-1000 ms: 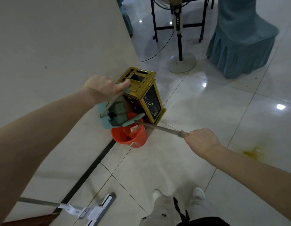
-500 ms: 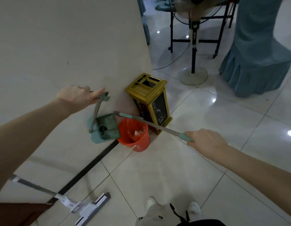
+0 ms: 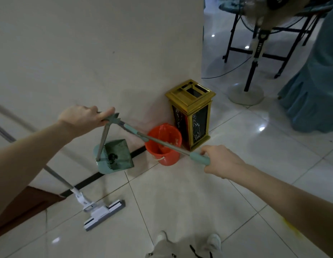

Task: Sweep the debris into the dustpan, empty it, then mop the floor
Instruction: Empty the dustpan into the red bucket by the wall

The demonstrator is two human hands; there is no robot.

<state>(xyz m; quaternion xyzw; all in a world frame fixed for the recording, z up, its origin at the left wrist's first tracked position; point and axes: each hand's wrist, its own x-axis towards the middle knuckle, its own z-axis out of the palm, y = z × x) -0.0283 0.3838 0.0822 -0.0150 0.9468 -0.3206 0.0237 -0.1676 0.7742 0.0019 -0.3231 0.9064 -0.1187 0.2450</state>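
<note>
Dustpan (image 3: 113, 157) handle is clamped in the curled fingers (image 3: 107, 111) of the left hand (image 3: 81, 118). The pan hangs just left of the red bucket (image 3: 163, 146), close to the wall. The fingers of the right hand (image 3: 221, 161) wrap the broom stick (image 3: 162, 144), which crosses above the bucket. Emptying seems finished. Next, I think, both tools must be put down and the mop (image 3: 104, 211), lying front-left of the bucket, taken.

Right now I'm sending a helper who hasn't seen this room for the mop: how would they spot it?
Find the big cream wall with a gold bin, orange bucket and green dustpan at its foot. Nearer the camera than the dustpan, the mop rests on the tiles. It alone has a flat white-and-grey head, and no hand holds it.
</note>
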